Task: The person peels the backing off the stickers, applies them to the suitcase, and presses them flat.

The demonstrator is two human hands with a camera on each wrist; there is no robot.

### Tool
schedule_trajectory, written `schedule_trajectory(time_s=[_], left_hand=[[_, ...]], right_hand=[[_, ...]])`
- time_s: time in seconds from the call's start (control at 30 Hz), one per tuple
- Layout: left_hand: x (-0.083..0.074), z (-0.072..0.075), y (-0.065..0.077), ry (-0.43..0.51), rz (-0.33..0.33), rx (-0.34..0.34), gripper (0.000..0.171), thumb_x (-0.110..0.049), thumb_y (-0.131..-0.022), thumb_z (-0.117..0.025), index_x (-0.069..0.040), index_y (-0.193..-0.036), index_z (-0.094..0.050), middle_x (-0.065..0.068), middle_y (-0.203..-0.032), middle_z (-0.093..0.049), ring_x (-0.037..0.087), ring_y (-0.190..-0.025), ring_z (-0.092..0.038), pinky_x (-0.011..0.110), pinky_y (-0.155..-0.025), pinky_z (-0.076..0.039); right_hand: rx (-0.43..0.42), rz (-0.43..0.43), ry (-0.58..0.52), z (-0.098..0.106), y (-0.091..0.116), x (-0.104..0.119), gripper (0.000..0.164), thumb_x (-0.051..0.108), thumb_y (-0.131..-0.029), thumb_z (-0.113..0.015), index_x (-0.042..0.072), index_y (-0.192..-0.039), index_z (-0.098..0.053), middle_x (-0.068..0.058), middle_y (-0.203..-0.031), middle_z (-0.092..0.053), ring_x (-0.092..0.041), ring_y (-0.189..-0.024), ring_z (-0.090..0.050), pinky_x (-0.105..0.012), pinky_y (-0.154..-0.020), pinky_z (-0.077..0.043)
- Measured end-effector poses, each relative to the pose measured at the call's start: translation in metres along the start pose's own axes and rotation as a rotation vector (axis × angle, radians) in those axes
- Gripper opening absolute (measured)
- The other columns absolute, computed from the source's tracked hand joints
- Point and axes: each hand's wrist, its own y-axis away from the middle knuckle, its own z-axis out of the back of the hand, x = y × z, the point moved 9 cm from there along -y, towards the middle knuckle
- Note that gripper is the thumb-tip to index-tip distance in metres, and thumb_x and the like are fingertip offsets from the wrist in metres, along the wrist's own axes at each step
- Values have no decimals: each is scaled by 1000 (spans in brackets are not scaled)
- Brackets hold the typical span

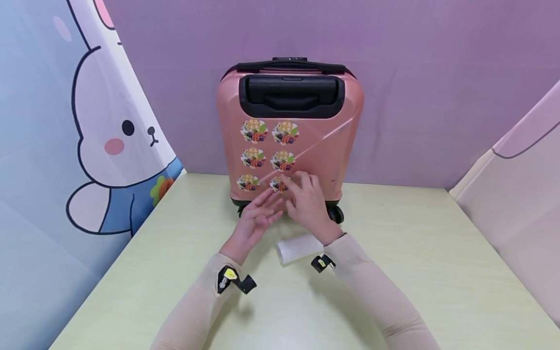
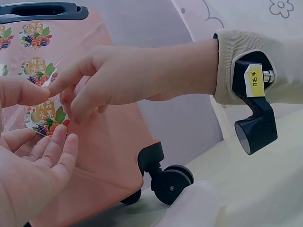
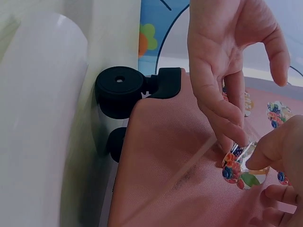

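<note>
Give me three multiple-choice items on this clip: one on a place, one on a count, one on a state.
1. Where does the white roll lie?
A. on the tabletop between the forearms
B. on top of the suitcase
C. on the floor

2. How many fruit stickers show on the pink suitcase in the head view?
A. three
B. six
C. nine

3. What is the right hand doing?
A. gripping the handle
B. resting flat on the table
C. pressing its fingers on the lowest right sticker

Key: 1 A, it rests on the table below the wrists. 2 B, two columns of three. 3 C, both wrist views show a fingertip on that sticker, the left hand open beside it.
</note>
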Motion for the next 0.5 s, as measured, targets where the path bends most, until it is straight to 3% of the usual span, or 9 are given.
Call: schedule_trajectory(time_s=[0.27, 0.5], left_hand=[[0, 1, 0, 4, 16, 6, 67, 14, -89, -39, 1, -154, -28, 15, -146, -44, 18, -111, -61, 35, -97, -50], [-1, -1, 1, -8, 22, 19, 66, 14, -90, -40, 1, -154, -28, 13, -145, -45, 18, -113, -59, 36, -99, -48]], right_hand=[[-20, 1, -31, 1, 1, 0, 57, 6, -78, -72, 3, -134, -62, -24, -122, -56, -39, -103, -47, -49, -89, -43], [-132, 3, -118, 11, 0, -5, 57, -2, -77, -69, -2, -133, -61, -26, -115, -58, -41, -99, -50, -50, -84, -44]])
